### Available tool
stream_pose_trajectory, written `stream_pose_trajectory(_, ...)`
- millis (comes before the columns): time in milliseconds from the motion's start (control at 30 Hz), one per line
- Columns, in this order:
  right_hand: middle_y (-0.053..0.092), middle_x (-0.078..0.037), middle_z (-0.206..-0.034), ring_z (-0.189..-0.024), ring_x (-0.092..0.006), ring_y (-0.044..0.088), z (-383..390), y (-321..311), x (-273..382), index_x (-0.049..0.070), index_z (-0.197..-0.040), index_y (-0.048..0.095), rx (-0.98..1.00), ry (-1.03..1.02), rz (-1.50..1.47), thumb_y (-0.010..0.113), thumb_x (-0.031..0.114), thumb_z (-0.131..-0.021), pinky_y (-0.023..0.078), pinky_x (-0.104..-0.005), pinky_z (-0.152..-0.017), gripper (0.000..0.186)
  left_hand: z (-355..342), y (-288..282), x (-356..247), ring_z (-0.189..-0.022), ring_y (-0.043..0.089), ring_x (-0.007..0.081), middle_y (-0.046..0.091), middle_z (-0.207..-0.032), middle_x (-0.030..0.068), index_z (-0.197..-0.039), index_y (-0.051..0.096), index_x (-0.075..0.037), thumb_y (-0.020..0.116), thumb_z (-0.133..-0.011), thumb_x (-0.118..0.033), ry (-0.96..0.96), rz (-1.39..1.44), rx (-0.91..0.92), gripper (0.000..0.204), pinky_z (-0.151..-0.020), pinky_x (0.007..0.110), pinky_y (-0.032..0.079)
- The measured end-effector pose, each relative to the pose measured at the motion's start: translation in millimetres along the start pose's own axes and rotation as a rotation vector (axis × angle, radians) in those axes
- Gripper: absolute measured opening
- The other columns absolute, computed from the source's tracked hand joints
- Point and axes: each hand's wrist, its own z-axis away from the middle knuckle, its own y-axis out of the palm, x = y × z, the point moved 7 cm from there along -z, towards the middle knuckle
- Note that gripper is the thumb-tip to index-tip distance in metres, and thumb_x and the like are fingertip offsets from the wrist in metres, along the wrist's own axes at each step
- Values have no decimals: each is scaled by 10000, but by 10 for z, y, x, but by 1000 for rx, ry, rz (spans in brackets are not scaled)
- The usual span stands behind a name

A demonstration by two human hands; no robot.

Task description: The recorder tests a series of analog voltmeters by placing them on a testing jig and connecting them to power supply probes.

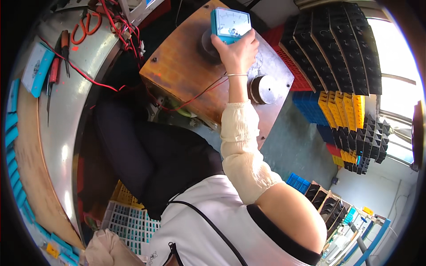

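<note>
My right hand reaches far forward and grips a teal-framed analog panel meter with a white dial. Its thumb lies on the left edge and the fingers are at the lower right corner. The meter is above or against a dark round disc on a worn metal box; whether they touch I cannot tell. Right of my wrist, a shiny round metal knob stands on the same box. My left hand is not in view; beige cloth, perhaps its sleeve, shows at the lower left.
On the curved metal bench at left lie another teal meter, orange-handled scissors, a screwdriver and red wires. More teal pieces line its outer edge. Black partitioned racks, yellow trays and a white crate stand around.
</note>
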Motion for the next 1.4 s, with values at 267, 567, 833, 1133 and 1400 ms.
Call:
stream_pose_trajectory(267,519,-297,-1273,-1158,-451,550,-141,-73,303,-43,-1423,374,2,-51,-20,851,564,-602,479,-539,-958,1126,214,-181,121,-1332,479,361,483,-1431,231,-1404,485,62,806,-752,-102,-60,-16,-79,745,-1118,450,378)
stream_pose_trajectory(567,577,-281,-1310,-1232,-428,544,-180,567,1437,-88,-1335,508,-71,-321,-285,915,562,-576,431,-470,-1056,1080,657,-459,-116,-1338,477,359,475,-1443,228,-1422,465,52,771,-794,-85,-140,-89,-334,711,-1113,445,386)
stream_pose_trajectory(833,370,-198,-1518,-1337,-351,456,1579,-907,1812,-2,-1549,278,606,-366,-1140,900,168,-677,394,-457,-1108,1084,1118,-633,-779,-1342,476,357,467,-1453,226,-1437,448,43,741,-832,-70,57,28,-644,681,-1108,441,393)
stream_pose_trajectory(1133,420,-297,-1461,-1267,-482,463,2758,-1262,3018,-51,-1514,289,789,-1124,-721,874,178,-658,418,-511,-1025,1062,282,-369,-174,-1412,405,289,363,-1539,194,-1592,142,-27,821,-785,-39,-30,-239,-428,1055,-1159,404,330)
stream_pose_trajectory(1400,404,-268,-1503,-1321,-418,448,2556,-1096,2622,-41,-1537,279,1001,-1040,-822,823,110,-792,392,-472,-1081,934,121,-471,-92,-1323,464,332,487,-1459,137,-1504,396,-82,902,-658,-193,-41,-183,-301,992,-1117,426,346)
